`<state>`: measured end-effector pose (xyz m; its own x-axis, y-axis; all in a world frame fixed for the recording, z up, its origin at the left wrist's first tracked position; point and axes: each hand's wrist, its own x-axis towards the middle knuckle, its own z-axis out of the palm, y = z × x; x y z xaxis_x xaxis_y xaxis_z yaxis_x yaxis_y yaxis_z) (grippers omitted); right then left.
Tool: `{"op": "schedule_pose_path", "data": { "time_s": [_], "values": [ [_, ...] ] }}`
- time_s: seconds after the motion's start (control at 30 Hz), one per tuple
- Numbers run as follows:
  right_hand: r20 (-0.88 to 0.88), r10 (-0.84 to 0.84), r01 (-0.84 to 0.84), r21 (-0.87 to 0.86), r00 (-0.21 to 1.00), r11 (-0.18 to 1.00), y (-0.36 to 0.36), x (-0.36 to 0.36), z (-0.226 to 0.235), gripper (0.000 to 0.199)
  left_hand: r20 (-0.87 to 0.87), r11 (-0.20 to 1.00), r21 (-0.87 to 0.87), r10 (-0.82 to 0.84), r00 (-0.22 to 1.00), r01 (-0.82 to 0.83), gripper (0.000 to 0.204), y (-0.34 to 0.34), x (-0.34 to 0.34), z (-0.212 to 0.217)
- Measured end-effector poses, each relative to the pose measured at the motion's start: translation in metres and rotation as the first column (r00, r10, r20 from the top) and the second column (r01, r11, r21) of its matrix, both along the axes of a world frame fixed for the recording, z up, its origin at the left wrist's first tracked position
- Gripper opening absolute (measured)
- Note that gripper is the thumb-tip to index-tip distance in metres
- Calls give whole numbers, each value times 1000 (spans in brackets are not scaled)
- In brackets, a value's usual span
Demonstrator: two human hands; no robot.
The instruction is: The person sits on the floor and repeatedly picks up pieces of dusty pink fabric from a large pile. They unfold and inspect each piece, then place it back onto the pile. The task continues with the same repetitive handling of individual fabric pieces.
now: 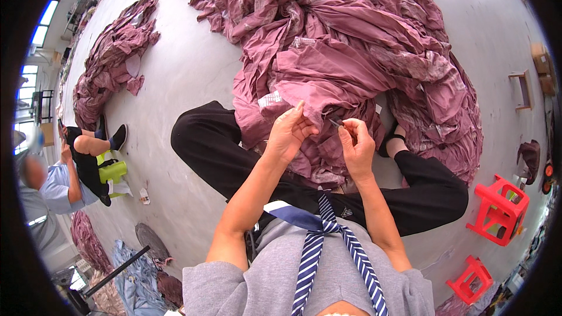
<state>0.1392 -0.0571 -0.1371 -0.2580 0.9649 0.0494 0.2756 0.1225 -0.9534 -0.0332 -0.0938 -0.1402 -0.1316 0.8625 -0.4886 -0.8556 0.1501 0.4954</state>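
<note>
In front of me lies a large heap of mauve-pink fabric (351, 29), rumpled, with paler patterned parts and a few white labels. My left hand (290, 131) pinches an edge of this fabric between thumb and fingers, at the near side of the heap. Close on its right, my right hand (357, 146) is closed around a small dark tool (335, 122) whose tip points at the cloth edge. It looks like thread snips, though my fingers hide most of it. A white label (270, 100) shows on the cloth just beyond my left hand.
A smaller pile of mauve fabric (114, 61) lies at far left. Near it a person (58, 181) sits by a lime-green seat (112, 171). Red plastic stools (499, 209) stand at right. Blue cloth (137, 275) lies at lower left. My black-trousered legs (205, 146) spread around the heap.
</note>
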Motion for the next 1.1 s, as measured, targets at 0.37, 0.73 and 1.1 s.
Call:
{"op": "schedule_pose_path", "data": {
  "time_s": [0.37,0.73,1.1],
  "values": [
    [7,0,-2,144,1000,990,6,-5,10,20,-82,996,36,-78,994,81,16,5,19,7],
    [-311,115,-134,-41,943,990,4,-2,24,39,-408,878,-205,-478,778,433,25,7,-25,35],
    [-145,213,-220,-32,966,975,-16,-54,17,22,-552,861,-133,-476,685,490,20,3,-33,70]
  ]
}}
